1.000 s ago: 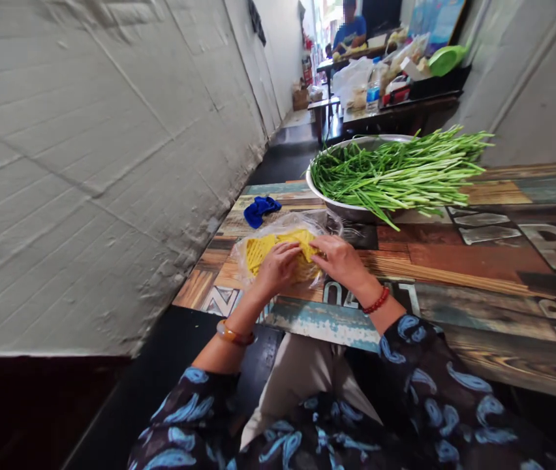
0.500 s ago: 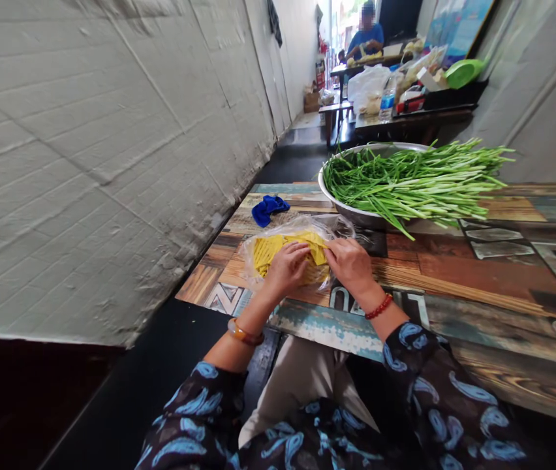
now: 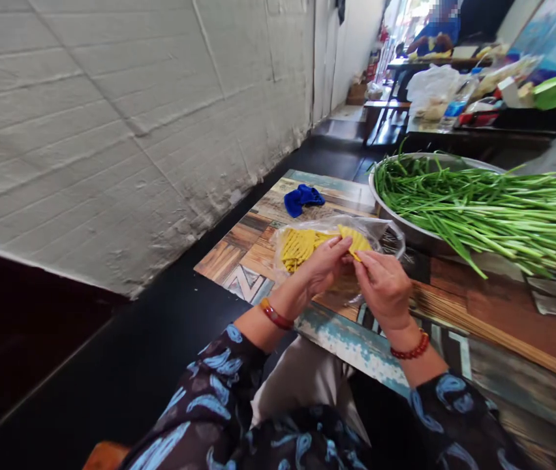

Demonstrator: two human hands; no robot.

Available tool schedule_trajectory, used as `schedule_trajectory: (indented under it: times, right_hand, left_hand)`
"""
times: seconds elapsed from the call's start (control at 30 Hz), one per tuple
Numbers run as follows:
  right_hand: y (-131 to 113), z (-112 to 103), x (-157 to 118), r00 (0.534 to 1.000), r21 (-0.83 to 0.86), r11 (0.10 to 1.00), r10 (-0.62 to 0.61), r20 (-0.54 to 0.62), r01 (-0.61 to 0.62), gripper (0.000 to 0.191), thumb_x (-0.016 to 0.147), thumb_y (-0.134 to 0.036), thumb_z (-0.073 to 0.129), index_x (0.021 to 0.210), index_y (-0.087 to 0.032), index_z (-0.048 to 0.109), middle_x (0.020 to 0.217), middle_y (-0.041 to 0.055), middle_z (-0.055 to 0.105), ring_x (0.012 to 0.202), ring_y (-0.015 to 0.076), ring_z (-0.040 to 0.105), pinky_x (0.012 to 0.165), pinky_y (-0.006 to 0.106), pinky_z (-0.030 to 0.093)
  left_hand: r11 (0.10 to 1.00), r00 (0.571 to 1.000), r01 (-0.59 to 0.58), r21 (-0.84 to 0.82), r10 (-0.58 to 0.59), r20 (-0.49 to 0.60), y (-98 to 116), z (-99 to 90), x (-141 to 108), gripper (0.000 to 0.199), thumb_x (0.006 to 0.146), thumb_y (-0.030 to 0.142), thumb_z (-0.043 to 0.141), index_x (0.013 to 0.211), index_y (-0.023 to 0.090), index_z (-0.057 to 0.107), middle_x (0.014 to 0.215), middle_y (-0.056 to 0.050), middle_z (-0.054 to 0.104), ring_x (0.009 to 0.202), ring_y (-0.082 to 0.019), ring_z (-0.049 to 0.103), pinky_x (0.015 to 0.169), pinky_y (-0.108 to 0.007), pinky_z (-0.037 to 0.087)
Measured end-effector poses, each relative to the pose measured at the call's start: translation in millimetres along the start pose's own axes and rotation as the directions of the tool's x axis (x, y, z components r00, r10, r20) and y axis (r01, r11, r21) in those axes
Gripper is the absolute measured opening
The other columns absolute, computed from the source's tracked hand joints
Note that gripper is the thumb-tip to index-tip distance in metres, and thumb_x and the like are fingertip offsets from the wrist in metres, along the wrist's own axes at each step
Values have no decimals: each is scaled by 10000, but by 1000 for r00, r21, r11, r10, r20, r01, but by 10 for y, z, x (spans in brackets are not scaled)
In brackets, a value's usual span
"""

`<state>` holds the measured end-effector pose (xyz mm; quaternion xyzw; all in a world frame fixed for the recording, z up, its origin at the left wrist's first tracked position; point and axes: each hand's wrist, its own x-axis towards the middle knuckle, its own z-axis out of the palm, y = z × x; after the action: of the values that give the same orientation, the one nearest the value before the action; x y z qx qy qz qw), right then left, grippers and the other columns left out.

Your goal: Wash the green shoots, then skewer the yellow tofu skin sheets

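In the head view, a folded yellow ridged sheet [image 3: 354,239], which looks like tofu skin, is raised between my hands. My left hand [image 3: 324,266] pinches its near left edge between thumb and fingers. From the other side, my right hand [image 3: 384,282] grips its lower right corner. Below and to the left, more yellow ridged pieces [image 3: 297,248] lie in a clear plastic bag [image 3: 380,230] spread open on the table. My fingers partly hide the sheet's lower edge.
Bamboo skewers [image 3: 496,339] lie on the patterned wooden table [image 3: 351,333] to the right. Behind them stands a metal basin [image 3: 380,196] heaped with long green chives [image 3: 483,215]. A blue cloth [image 3: 302,199] sits farther left. Someone in blue [image 3: 437,32] works at a back table.
The view has swung left and closer. A yellow sheet has come up off the pile, folded between both hands, where before my fingers were down on the pile.
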<state>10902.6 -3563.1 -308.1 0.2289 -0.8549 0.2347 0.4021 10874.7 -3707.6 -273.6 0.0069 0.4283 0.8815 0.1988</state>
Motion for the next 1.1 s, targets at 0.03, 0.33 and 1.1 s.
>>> schedule_trajectory:
  times: [0.03, 0.33, 1.1]
  right_hand:
    - [-26, -1, 7, 1000, -4, 1000, -12, 16, 12, 206, 976, -188, 570, 1113, -165, 721, 1044, 116, 780, 934, 237, 703, 866, 384, 535]
    - [-10, -54, 81, 979, 140, 971, 202, -40, -194, 196, 989, -223, 541, 1078, -215, 715, 1057, 83, 760, 963, 215, 701, 862, 390, 569]
    - [38, -80, -80, 703, 493, 563, 694, 153, -663, 333, 807, -359, 784, 1095, -200, 728, 900, 43, 720, 768, 159, 673, 750, 322, 591]
  left_hand:
    - [999, 1000, 12, -36, -12, -11, 13, -2, 17, 441, 637, 399, 894, 769, 166, 543, 671, 51, 566, 570, -63, 548, 595, -180, 472]
    - [1000, 1000, -1, -29, 0, -31, 301, -105, 265, 164, 749, 64, 639, 896, 125, 680, 831, -53, 747, 757, -153, 712, 734, -237, 567]
    - [990, 949, 128, -49, -108, 296, -45, -276, 222, 446, 597, 377, 920, 923, 117, 760, 936, -90, 777, 782, -149, 695, 826, -285, 541]
